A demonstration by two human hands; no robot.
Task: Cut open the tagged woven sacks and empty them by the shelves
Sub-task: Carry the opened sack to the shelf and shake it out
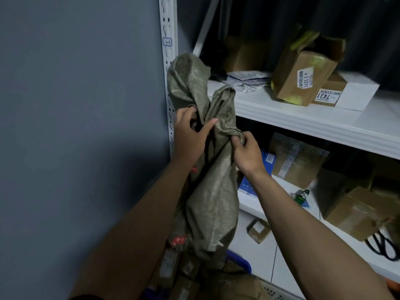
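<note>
A limp grey-green woven sack (pixel 213 191) hangs upright in front of the shelf's left post, its top bunched and folded over. My left hand (pixel 189 132) grips the bunched neck from the left, thumb across the fabric. My right hand (pixel 245 151) pinches a twisted fold of the sack on its right side. The sack's lower end reaches down among parcels on the floor, with red print near its bottom left. Black scissors (pixel 383 245) lie on the lower shelf at the far right.
White metal shelves (pixel 303 118) fill the right side. The upper shelf holds labelled cardboard boxes (pixel 303 76) and flat packets (pixel 249 80). More boxes (pixel 357 211) sit on the lower shelf. Parcels (pixel 233 282) lie on the floor below. A grey wall (pixel 75 105) stands on the left.
</note>
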